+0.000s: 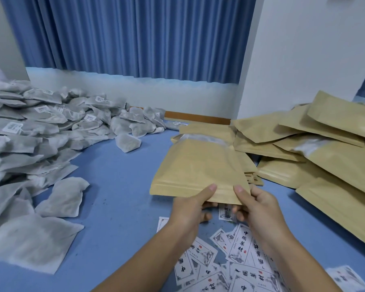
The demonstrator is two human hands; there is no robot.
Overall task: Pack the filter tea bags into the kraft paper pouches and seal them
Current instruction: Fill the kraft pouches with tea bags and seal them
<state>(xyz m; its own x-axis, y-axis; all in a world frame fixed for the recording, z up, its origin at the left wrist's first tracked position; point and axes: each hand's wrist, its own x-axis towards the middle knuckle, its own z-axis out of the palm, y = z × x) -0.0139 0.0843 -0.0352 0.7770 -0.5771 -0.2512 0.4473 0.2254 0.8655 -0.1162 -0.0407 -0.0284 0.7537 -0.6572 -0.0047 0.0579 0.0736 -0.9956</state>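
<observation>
Printed labels [238, 262] scattered nearest me at 6 o'clock on the blue bench [118, 186]. Left hand [190, 209] and right hand [255, 205] both pinch the near edge of one kraft pouch [198, 165], thumbs on top, fingers [209, 205] curled under. Judging: sealing step, so press thumbs evenly outward along the strip. Tea bags [36, 131] heaped at 10 o'clock, spare pouches [316, 144] at 2.

Tan kraft pouch [198, 165]; grey tea bags [40, 127]; blue table [118, 186]; blue curtain [135, 36]
</observation>
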